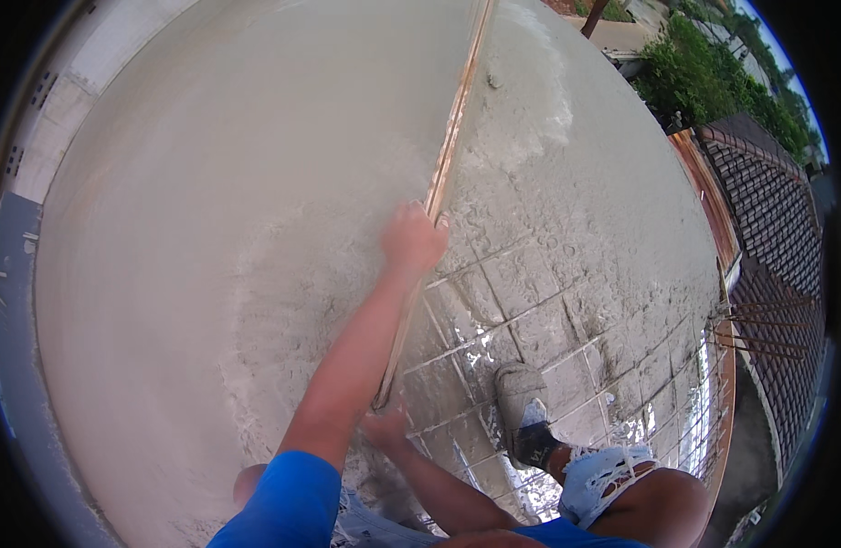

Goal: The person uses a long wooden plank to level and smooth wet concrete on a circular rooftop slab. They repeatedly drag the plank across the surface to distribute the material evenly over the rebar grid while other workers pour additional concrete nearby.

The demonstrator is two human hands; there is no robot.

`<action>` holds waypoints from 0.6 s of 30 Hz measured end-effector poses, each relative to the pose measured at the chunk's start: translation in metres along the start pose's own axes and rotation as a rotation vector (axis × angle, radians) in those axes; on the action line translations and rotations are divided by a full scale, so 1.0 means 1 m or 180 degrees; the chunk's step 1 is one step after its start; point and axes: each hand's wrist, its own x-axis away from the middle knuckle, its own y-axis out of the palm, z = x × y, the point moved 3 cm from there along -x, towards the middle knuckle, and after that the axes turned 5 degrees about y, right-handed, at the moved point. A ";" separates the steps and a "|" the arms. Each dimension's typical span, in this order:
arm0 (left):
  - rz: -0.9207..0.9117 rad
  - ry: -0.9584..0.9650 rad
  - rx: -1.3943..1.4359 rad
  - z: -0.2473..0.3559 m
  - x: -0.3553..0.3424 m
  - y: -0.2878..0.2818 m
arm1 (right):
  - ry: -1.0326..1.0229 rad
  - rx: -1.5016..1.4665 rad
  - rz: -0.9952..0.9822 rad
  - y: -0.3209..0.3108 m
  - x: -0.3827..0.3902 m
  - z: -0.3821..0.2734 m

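While the left hand (411,239) is closing its fingers over a long wooden board (448,151) partway along, the right hand (384,426) is gripping the board's near end. That board is lying on edge across wet concrete (210,228), smooth to its left, rough to its right, where a steel mesh (530,320) is showing through. The left arm is reaching out straight; the right is bending low. A mud-caked shoe (521,402) is standing on the mesh. Fingertips are hidden behind the board.
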 end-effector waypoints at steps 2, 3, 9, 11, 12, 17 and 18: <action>0.0114 -0.0112 -0.0065 -0.017 -0.014 -0.020 | -0.0492 0.0314 -0.0104 0.010 -0.014 -0.027; 0.0252 0.0161 -0.0056 -0.010 -0.027 -0.014 | -0.0521 0.0341 -0.0041 0.010 -0.027 -0.030; 0.0844 0.0525 -0.0173 -0.065 -0.003 -0.061 | -0.0605 -0.1314 -0.0687 -0.060 -0.042 -0.075; 0.0875 0.0694 -0.0024 -0.036 -0.001 -0.054 | -0.0052 -0.3002 0.0197 -0.133 -0.098 -0.056; 0.0831 0.0653 0.0037 -0.037 0.011 -0.058 | 0.0393 -0.3640 0.0745 -0.148 -0.126 -0.055; 0.0932 0.0608 0.0263 -0.010 0.040 -0.049 | 0.0802 -0.2429 0.0596 -0.297 -0.289 -0.075; 0.1047 0.0674 0.0266 0.000 0.035 -0.042 | 0.0801 -0.2111 0.0812 -0.318 -0.312 -0.074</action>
